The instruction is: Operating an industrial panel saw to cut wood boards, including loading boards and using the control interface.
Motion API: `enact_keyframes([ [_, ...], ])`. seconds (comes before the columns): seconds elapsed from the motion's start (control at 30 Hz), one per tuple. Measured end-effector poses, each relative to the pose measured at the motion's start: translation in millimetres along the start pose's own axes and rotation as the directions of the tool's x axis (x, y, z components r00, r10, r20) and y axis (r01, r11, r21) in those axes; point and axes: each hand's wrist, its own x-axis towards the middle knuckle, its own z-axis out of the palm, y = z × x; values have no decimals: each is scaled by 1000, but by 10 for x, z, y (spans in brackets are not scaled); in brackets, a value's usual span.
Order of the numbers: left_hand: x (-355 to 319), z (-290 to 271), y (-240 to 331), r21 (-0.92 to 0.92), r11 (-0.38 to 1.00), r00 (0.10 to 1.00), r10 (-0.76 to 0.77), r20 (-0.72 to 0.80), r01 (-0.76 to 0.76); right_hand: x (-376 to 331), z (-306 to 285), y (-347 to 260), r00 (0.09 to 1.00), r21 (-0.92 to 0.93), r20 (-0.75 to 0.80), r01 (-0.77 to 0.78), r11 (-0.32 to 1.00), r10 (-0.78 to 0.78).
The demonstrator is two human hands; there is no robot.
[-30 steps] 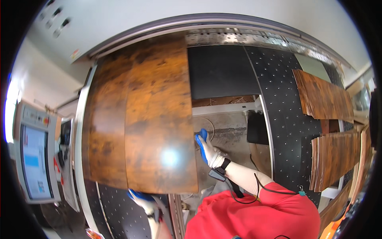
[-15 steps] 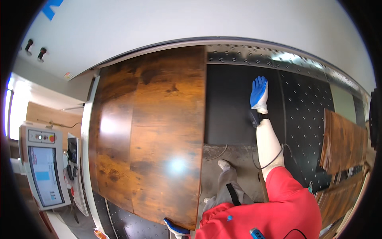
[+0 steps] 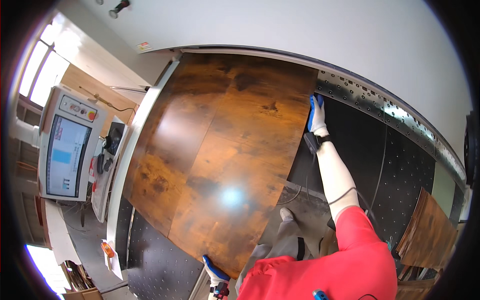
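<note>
Large glossy panel of rust-brown wood-grain board [image 3: 220, 155] is filling the centre of the frame, lying across a black perforated machine bed [image 3: 400, 165] with a riveted metal rail [image 3: 370, 100] running along the upper right

Right hand [image 3: 316, 116], in a white glove with blue palm coating, is reaching to the panel's far right edge, upper centre-right; fingers [image 3: 315, 104] held together and laid along the edge, wrapping it as far as can be seen

Left hand [image 3: 216, 272], same glove type, is gripping the near corner at bottom centre; finger positions mostly hidden under the board, cannot tell

Control console with lit screen [image 3: 65, 150] standing at the left; stacked brown boards [image 3: 430, 230] lower right

Risk, as judged: wide reach and slick surface, so the panel may be slipping or twisting; a dragged corner could be scraping the finish or pinching fingers against the bed
</note>
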Motion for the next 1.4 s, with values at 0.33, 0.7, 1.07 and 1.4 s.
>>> enact_keyframes([
  [0.33,6,-390,48,27,1000,992,-18,126,14,-3485,332,-810,930,-53,185,-314,948,319],
  [0.7,171,-743,37,-17,962,744,-198,639,271,-6977,-556,-1851,920,-109,-343,-241,964,191],
  [1.07,-727,-1134,-206,881,472,53,-880,472,-10,-9284,-2230,-3589,-109,-573,-819,133,808,-563],
  [1.4,-2894,1568,-2568,567,641,-146,-719,679,-518,-10228,-3568,-3875,194,-778,-627,-195,597,-754],
])
